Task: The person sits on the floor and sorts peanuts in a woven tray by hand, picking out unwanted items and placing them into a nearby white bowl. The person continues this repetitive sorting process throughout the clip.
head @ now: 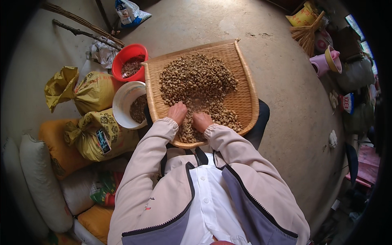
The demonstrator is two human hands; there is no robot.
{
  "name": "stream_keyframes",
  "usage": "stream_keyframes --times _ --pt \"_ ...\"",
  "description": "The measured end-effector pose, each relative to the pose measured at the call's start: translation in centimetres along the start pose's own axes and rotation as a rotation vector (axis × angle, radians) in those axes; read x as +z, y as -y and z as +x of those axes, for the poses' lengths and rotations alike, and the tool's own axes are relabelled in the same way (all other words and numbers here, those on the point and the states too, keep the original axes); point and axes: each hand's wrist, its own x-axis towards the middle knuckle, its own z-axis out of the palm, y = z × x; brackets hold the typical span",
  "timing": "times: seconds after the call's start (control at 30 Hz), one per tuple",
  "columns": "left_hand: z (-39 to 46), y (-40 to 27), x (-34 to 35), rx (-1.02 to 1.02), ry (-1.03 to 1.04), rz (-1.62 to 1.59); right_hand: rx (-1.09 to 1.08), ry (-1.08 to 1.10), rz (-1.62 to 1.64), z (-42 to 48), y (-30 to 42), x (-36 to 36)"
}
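Note:
A woven winnowing basket (248, 101) rests across my lap. A broad heap of what look like unshelled peanuts (196, 73) covers its far part, and a smaller spread of them reaches the near rim. My left hand (177, 111) is at the near edge of the heap, its fingers curled down among the peanuts. Close on its right, my right hand (201, 121) is also bent into them, with peanuts on both sides. The fingertips of both hands are hidden, so whether they grip anything is unclear.
Left of the basket stand a red basin (144, 69) with brown plant debris and a white bucket (120, 105) with dark bits inside. Tied yellow sacks (98, 92) are beside them, one bearing a phone (103, 141). A straw broom (306, 32) is far right on the concrete floor (294, 122).

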Motion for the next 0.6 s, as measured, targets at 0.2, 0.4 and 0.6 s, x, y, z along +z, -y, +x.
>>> stream_keyframes --times 0.2,0.4,0.6 --pt "-0.1 2.3 -1.3 -0.428 0.275 -1.307 -0.086 -0.018 0.479 0.2 -2.2 -0.9" --pt "-1.8 2.4 -4.3 -0.525 0.355 -2.219 0.349 0.503 1.582 -0.6 -1.9 -2.9" --pt "-2.5 2.0 -5.2 -0.499 0.278 -2.243 0.165 0.669 1.948 -1.9 0.6 -5.6"
